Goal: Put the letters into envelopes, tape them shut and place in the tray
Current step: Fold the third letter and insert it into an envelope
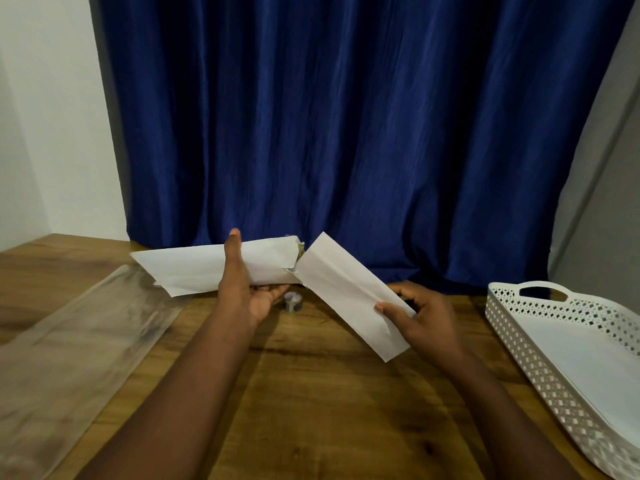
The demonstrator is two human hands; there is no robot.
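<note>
The left hand (242,289) grips an open white paper envelope (211,268); the right hand (422,317) pinches a folded white letter (346,289) at its mouth, not yet inserted or taped.

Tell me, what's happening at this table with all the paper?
A person is putting a letter into an envelope. The left hand holds the white envelope with its open end facing right, and the right hand pinches a folded letter whose tip is just at that opening. A small roll of tape waits on the wooden table beneath. The white tray sits to the right, and a clear plastic sleeve lies to the left.
</note>
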